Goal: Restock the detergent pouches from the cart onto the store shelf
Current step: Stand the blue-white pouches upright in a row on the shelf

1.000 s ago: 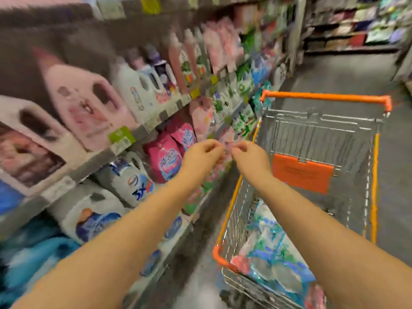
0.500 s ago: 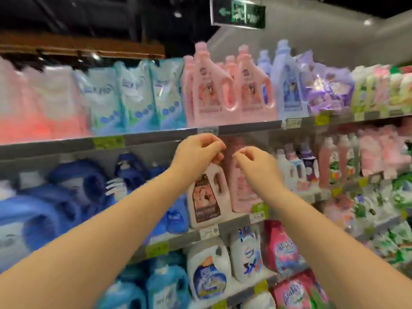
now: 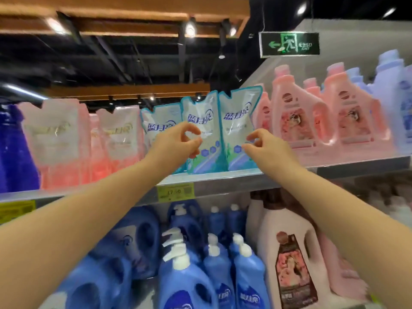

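Observation:
Three blue-and-white detergent pouches stand upright side by side on the top shelf point(image 3: 214, 178): a left pouch point(image 3: 156, 123), a middle pouch point(image 3: 200, 112) and a right pouch point(image 3: 236, 110). My left hand point(image 3: 178, 142) is raised in front of the middle pouch, thumb and forefinger curled into a ring with nothing visible between them. My right hand point(image 3: 265, 148) hovers at the lower right edge of the right pouch with its fingers curled. Whether either hand touches a pouch cannot be told. The cart is out of view.
Pink pouches point(image 3: 58, 139) fill the shelf to the left, and pink bottles point(image 3: 294, 117) stand to the right. Blue pump bottles point(image 3: 185, 277) and a pink jug point(image 3: 289, 259) crowd the shelf below. A yellow price tag point(image 3: 175, 192) hangs on the shelf edge.
The view swung from the cart up to the top shelf. Both hands rose with it, moved apart, and now sit in front of the blue-and-white pouches.

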Demonstrator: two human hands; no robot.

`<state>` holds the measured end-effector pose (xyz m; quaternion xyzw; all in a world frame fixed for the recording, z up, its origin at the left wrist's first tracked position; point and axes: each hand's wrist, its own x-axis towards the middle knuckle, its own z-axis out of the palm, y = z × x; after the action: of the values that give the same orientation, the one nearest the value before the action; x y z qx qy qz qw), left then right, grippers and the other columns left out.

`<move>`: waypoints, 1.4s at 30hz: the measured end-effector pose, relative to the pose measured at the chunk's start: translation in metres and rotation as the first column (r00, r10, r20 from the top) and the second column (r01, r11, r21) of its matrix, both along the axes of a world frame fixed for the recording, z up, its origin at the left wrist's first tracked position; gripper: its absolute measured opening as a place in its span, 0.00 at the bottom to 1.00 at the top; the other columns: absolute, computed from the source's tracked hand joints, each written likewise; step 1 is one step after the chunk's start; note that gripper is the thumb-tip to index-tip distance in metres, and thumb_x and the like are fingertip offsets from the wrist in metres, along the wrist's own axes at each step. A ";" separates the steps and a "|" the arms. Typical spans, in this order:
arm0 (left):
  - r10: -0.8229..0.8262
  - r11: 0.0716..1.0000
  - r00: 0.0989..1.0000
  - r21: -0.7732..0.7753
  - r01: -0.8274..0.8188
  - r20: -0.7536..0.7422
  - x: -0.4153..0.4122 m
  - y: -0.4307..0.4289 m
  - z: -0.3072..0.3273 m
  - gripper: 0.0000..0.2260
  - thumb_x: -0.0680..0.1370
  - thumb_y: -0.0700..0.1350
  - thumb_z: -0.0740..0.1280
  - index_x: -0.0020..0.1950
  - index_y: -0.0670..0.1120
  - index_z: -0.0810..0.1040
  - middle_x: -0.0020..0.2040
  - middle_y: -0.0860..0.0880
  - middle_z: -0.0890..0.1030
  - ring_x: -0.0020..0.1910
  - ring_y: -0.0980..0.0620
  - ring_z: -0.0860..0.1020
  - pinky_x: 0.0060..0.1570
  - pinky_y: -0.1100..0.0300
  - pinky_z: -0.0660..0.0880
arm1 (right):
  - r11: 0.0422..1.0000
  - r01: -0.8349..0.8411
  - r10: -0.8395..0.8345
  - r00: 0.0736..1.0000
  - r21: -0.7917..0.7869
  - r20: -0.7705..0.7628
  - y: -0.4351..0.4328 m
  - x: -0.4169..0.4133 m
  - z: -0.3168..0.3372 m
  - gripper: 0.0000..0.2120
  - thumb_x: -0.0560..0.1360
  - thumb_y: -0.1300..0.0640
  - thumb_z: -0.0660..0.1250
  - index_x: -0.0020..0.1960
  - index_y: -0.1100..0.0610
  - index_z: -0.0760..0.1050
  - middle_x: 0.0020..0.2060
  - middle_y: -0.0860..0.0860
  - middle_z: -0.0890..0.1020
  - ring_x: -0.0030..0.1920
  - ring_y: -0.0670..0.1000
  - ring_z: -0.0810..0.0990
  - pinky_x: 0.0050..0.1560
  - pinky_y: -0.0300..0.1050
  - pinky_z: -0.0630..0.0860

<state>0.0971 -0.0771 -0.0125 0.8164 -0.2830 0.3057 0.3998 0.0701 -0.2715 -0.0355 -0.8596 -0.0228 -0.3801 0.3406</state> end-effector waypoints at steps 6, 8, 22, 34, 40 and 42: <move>0.167 0.986 0.984 0.007 -0.167 -0.058 0.082 -0.003 0.030 0.18 0.75 0.49 0.69 0.62 0.49 0.70 0.47 0.46 0.80 0.45 0.49 0.80 0.50 0.51 0.78 | 0.988 0.092 -0.081 0.993 -0.125 0.089 -0.021 0.078 0.049 0.34 0.70 0.49 0.71 0.71 0.56 0.62 0.67 0.56 0.67 0.66 0.58 0.68 0.66 0.52 0.68; 0.180 0.982 0.974 -0.036 -0.187 -0.140 0.106 -0.007 0.038 0.22 0.74 0.50 0.70 0.65 0.49 0.68 0.54 0.44 0.79 0.51 0.46 0.80 0.53 0.49 0.78 | 0.979 0.146 -0.119 0.975 -0.140 0.185 -0.031 0.097 0.067 0.36 0.69 0.50 0.72 0.72 0.57 0.62 0.67 0.58 0.66 0.69 0.59 0.65 0.69 0.52 0.64; 0.031 0.971 0.874 -0.193 -0.142 -0.485 0.198 -0.041 0.038 0.50 0.67 0.53 0.76 0.75 0.58 0.42 0.75 0.50 0.58 0.70 0.43 0.65 0.62 0.37 0.69 | 0.989 0.144 -0.137 0.981 -0.041 0.136 -0.039 0.167 0.080 0.50 0.73 0.51 0.70 0.76 0.47 0.34 0.76 0.56 0.37 0.72 0.59 0.61 0.61 0.47 0.68; 0.194 0.979 0.944 -0.012 -0.204 -0.265 0.208 -0.044 0.027 0.52 0.69 0.50 0.73 0.76 0.52 0.34 0.69 0.48 0.67 0.54 0.49 0.72 0.51 0.59 0.69 | 0.997 0.046 -0.058 0.976 0.063 0.210 -0.041 0.186 0.068 0.43 0.73 0.58 0.71 0.77 0.44 0.46 0.55 0.52 0.72 0.44 0.48 0.69 0.45 0.42 0.71; 0.279 0.957 0.930 -0.003 -0.288 -0.239 0.197 -0.030 0.029 0.52 0.67 0.52 0.74 0.76 0.54 0.36 0.65 0.48 0.70 0.54 0.45 0.75 0.51 0.53 0.76 | 0.986 0.028 -0.077 0.949 0.162 0.305 -0.050 0.182 0.070 0.40 0.72 0.61 0.71 0.75 0.44 0.55 0.65 0.51 0.71 0.57 0.49 0.72 0.54 0.37 0.67; 0.287 0.954 0.929 -0.017 -0.299 -0.234 0.192 -0.022 0.028 0.52 0.66 0.53 0.75 0.76 0.55 0.39 0.63 0.48 0.72 0.54 0.45 0.76 0.51 0.50 0.77 | 0.983 0.034 -0.093 0.939 0.178 0.332 -0.054 0.177 0.071 0.38 0.72 0.62 0.71 0.75 0.44 0.57 0.68 0.50 0.69 0.62 0.50 0.72 0.53 0.34 0.66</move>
<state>0.2893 -0.0989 0.0158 0.8686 -0.1019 0.2730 0.4007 0.2473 -0.3250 0.0357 -0.7495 -0.0208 -0.5338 0.3910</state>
